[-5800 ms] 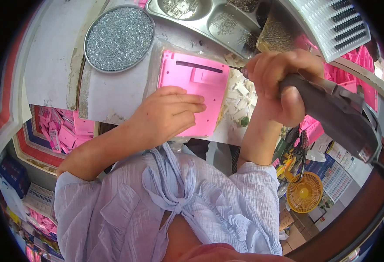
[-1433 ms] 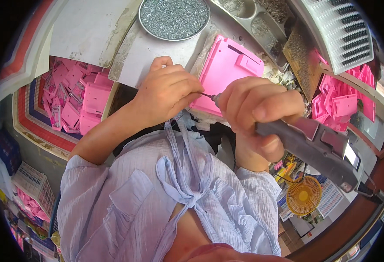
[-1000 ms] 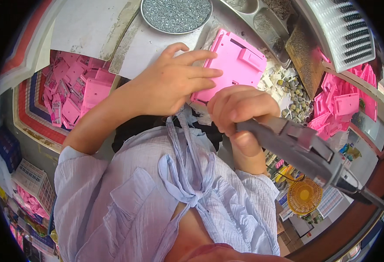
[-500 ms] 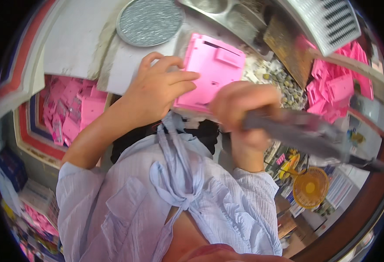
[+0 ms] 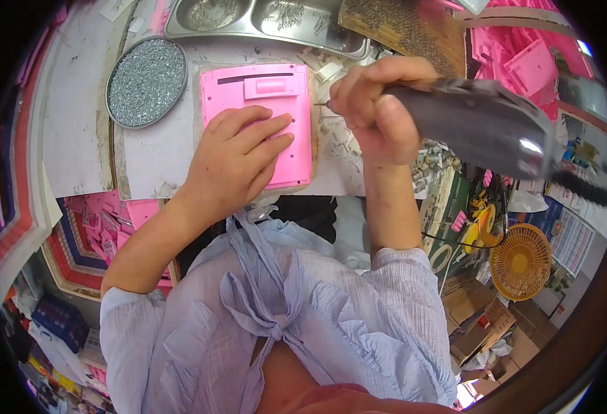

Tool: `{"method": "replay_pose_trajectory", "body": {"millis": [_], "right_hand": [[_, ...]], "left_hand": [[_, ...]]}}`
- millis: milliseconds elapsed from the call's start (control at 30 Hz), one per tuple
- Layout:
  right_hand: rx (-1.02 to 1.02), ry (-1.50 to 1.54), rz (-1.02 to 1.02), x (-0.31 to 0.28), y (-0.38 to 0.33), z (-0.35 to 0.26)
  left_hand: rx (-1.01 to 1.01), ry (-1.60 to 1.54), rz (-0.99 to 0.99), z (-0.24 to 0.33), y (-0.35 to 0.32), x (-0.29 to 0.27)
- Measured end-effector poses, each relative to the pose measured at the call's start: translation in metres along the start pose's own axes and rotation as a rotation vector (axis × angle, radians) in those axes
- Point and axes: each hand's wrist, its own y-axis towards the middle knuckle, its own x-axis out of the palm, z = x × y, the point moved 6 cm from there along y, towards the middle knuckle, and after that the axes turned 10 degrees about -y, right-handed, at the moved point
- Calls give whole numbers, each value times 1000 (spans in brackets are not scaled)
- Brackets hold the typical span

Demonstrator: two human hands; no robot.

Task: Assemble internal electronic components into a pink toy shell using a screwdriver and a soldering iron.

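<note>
Item: flat pink rectangular plastic case, lying face-down on the white work surface, long axis running near to far, slotted end at the far side; since a moment ago it has swung from a tilted lie to square and sits pinned, which suggests it is positioned for fastening. Left hand spread flat, pressing on its near half; right hand closed around the grey powered screwdriver, whose thin bit meets the case's right edge. Round metal dish of small screws far left; steel compartment tray beyond.
</note>
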Motion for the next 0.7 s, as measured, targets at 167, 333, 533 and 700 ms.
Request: {"method": "replay_pose_trajectory", "body": {"millis": [167,333,533,700], "right_hand": [[-36,-214,-20,2,-2,16],[53,10,-49,11,-18,-17],[167,-173,-39,19,-50,-18],[-11,-90,-13,21,-24,-47]], "left_hand": [[-27,11,4,0,1,0],[-19,13,14,-2,2,2],[11,-37,41,-1,0,1],[-107,198,236,-37,25,-38]]}}
